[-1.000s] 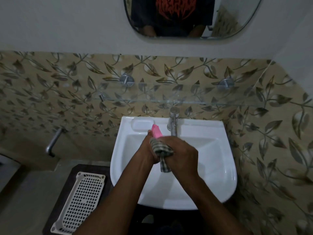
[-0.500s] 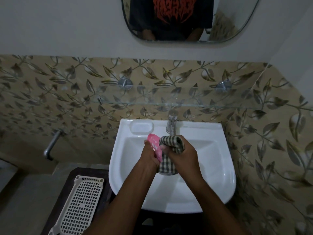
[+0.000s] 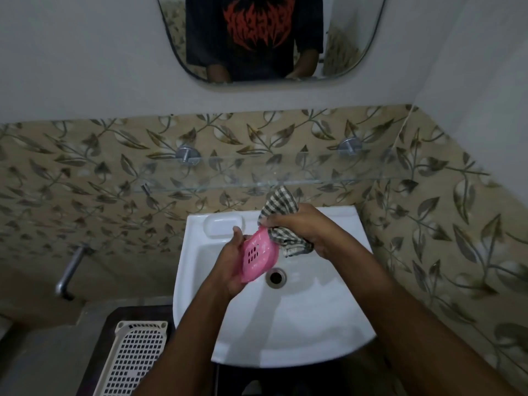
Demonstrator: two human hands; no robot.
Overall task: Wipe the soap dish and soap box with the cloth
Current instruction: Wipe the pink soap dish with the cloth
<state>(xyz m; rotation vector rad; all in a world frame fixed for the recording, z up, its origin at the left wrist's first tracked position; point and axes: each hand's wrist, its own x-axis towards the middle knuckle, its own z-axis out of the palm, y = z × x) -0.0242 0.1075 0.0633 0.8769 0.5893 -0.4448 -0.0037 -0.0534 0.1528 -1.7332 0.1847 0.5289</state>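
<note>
Sink (image 3: 328,332) rim around both hands (image 3: 303,232)

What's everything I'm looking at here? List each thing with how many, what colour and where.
Soap dish: one, pink, slotted, held over the basin.
Cloth: one, checked grey-white, against the dish's top edge.
Sink: one, white, centre.
Drain: one, metal, basin floor.
Glass shelf: one, clear, above the sink.
Mirror: one, top.
Basket: one, cream, lower left.
Pipe: one, metal, left wall.
Left hand: holds the dish.
Right hand: grips the cloth.

Home bathroom: white washbasin (image 3: 285,332), wall mirror (image 3: 351,38), leaf-patterned tiles (image 3: 85,172).
</note>
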